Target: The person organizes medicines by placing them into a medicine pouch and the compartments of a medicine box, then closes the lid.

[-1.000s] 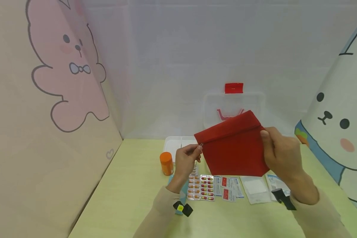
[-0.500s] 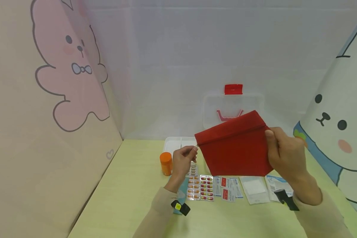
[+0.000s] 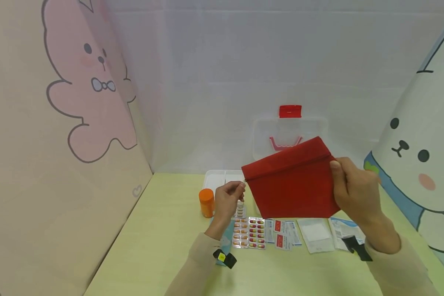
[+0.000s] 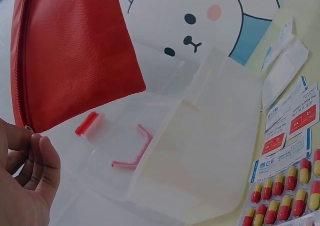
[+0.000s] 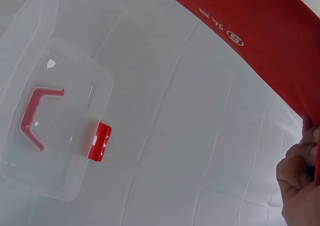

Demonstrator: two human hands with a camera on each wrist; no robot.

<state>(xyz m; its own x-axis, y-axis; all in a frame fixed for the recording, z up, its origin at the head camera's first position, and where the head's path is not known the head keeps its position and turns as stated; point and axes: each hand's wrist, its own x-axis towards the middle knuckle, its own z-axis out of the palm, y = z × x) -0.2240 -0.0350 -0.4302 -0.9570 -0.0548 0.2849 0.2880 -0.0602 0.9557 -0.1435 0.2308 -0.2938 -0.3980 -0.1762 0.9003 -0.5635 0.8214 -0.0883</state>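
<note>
A red zippered pouch point(image 3: 292, 185) hangs in the air above the table between both hands. My left hand point(image 3: 227, 203) pinches the zipper pull at the pouch's left end, between thumb and forefinger. The zipper point(image 4: 21, 60) runs along the pouch near its upper edge and looks closed. At the other end, my right hand point(image 3: 357, 199) grips the pouch's side, thumb in front. White printing point(image 5: 235, 37) shows on the pouch's far face in the right wrist view. Whether anything is inside cannot be seen.
Behind the pouch stands a clear plastic box point(image 4: 200, 151), its lid raised with a red latch point(image 3: 290, 111) and pink handle point(image 3: 285, 144). An orange bottle point(image 3: 206, 203), a white tray point(image 3: 214, 179), capsule blister packs point(image 3: 257, 233), cotton pad sachets point(image 3: 283, 235) and a gauze packet point(image 3: 315, 235) lie around.
Over the first half second, my left hand moved slightly left with the zipper pull to the pouch's end, while my right hand and the pouch shifted slightly right. Since then, almost nothing has moved.
</note>
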